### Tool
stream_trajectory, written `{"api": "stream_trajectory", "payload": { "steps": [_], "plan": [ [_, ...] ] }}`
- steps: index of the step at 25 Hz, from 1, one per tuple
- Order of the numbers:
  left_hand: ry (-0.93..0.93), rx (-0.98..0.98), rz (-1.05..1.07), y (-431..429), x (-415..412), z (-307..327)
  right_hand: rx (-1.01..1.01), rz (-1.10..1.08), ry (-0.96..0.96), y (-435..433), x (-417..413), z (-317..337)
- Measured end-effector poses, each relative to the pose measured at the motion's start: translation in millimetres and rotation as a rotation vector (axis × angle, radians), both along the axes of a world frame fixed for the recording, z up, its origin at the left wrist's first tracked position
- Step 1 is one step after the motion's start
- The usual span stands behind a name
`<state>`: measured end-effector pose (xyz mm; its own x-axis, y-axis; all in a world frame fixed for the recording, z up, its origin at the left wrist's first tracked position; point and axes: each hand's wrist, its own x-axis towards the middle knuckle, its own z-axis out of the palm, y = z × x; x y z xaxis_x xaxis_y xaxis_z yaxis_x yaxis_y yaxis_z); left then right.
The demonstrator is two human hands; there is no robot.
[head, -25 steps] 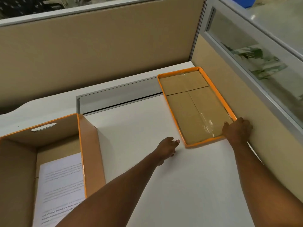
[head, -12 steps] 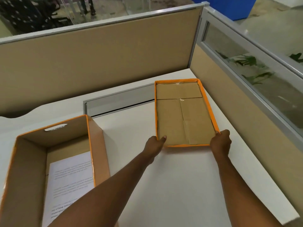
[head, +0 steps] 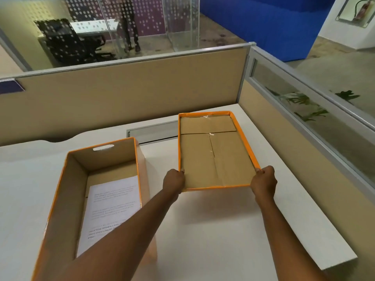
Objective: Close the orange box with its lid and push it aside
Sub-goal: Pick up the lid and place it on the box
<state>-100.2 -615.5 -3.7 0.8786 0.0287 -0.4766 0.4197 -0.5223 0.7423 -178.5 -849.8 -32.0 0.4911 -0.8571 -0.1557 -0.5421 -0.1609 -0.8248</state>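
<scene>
The orange box (head: 60,199) stands uncovered at the left of the white desk, brown inside, with printed paper sheets (head: 113,207) on its bottom. The orange-rimmed lid (head: 213,155) is inside-up to the right of the box, its near end raised off the desk. My left hand (head: 173,182) grips the lid's near left corner. My right hand (head: 263,182) grips its near right corner. My left forearm crosses over the near right part of the box.
Beige partition walls (head: 142,94) close the desk at the back and the right. A grey cable slot (head: 152,131) runs along the back of the desk (head: 213,230). The desk's right edge ends near the lower right.
The lid lay against the right partition with only my right hand on it. Both hands have since gripped its near corners, drawn it toward me and leftward, and lifted its near end.
</scene>
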Motion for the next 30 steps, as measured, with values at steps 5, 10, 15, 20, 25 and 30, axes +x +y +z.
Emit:
{"api": "stream_trajectory", "payload": {
  "steps": [5,10,15,20,25,30],
  "plan": [
    [-0.166,0.032,-0.009,29.6,-24.0,16.6,-0.022,0.012,-0.089,31.6,-24.9,29.0],
    [-0.169,0.179,-0.109,65.8,-26.9,48.2,-0.110,-0.016,-0.212,68.7,-38.3,73.1],
    [-0.416,-0.012,-0.068,87.6,-9.6,129.9,-0.258,0.017,-0.493,125.0,-39.1,129.9],
    [-0.155,-0.517,-0.187,94.6,-9.3,213.3,-0.584,0.131,-0.629,204.0,-34.2,169.8],
    [-0.197,-0.630,-0.100,115.5,-14.7,229.8,-0.838,0.307,-0.638,292.4,-39.9,175.5],
    [-0.271,-0.473,0.188,188.8,-12.9,188.0,-0.679,0.791,-0.604,349.2,-58.8,169.5]
  ]
}}
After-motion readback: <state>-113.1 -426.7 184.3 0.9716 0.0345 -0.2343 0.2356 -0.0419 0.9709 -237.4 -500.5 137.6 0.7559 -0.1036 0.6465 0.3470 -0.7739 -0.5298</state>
